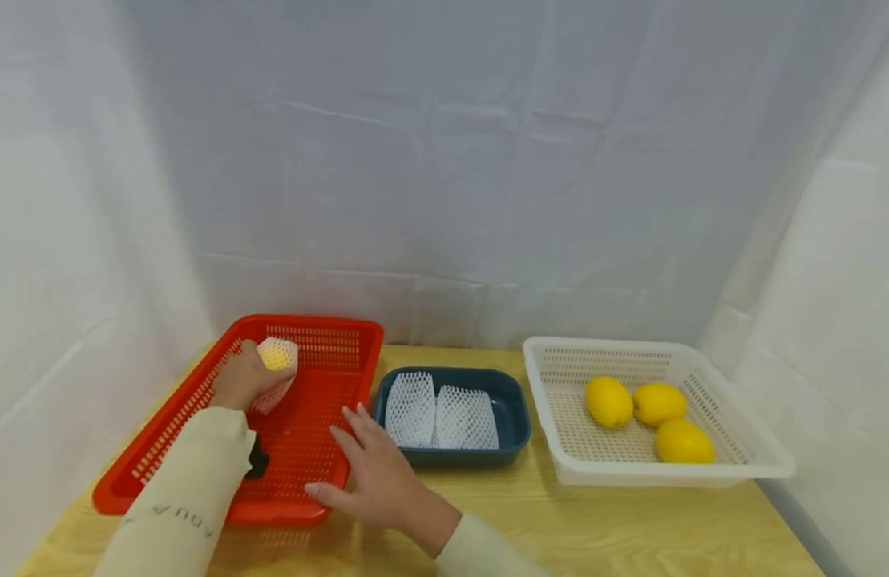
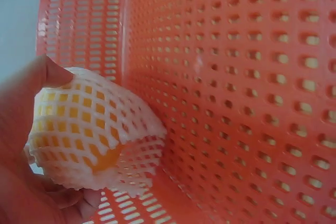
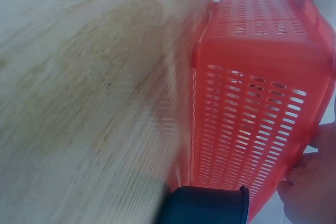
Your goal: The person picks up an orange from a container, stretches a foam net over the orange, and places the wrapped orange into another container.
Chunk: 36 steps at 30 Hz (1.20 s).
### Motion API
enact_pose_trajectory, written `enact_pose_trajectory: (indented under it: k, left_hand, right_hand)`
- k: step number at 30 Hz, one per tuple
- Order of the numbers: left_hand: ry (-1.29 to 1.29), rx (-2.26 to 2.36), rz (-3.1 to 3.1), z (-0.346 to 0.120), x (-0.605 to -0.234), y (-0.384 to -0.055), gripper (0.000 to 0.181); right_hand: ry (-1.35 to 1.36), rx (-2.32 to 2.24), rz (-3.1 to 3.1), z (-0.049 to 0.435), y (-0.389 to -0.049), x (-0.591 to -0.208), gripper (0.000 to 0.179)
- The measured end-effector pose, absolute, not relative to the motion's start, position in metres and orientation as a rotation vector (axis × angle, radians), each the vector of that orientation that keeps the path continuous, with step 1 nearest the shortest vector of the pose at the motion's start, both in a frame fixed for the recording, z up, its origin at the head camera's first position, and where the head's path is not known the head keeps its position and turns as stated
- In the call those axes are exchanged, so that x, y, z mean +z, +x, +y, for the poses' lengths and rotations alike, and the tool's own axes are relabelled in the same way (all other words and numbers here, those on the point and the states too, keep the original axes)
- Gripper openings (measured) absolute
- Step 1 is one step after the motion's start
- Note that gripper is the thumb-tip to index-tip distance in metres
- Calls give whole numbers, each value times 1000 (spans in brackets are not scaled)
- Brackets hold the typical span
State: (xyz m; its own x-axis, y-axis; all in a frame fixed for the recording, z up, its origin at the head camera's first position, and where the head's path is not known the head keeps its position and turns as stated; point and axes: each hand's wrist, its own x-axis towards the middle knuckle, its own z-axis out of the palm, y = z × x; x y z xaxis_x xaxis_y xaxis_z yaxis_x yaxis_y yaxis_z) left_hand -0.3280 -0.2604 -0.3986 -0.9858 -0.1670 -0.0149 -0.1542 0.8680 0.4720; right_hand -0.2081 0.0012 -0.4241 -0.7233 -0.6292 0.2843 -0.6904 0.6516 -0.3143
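Inside the red basket [image 1: 310, 449], toward its far left corner, my left hand [image 1: 244, 378] grips a yellow lemon [image 1: 274, 357] wrapped in a white foam net [image 2: 113, 108]. In the left wrist view, the thumb lies over the top of the net and fingers curl beneath it; the net's loose end points toward the basket floor. My right hand [image 1: 382, 473] is at the near right rim of the red basket, its fingers spread and fairly straight. The right wrist view shows those fingers [image 3: 310, 182] right at the rim, holding nothing.
A dark blue tray [image 1: 512, 409] with two white foam nets [image 1: 466, 418] stands right of the red basket. Farther right, a white basket [image 1: 552, 433] contains three lemons [image 1: 608, 401]. All stand on a wooden table [image 1: 596, 529], with white sheeting [image 1: 451, 176] behind and at both sides.
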Motion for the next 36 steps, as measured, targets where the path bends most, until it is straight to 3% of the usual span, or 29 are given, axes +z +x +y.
enact_pose_trajectory:
  k: [20,36]
  left_hand:
    - [200,-611,-3108,-261,-414,-330,93]
    - [239,-544,-3216,-250,-393,-331,107]
  right_hand:
    - [1092,588,-2725,2,-206,-424,75]
    - [1140,648,-2806,11,-211,-415,77]
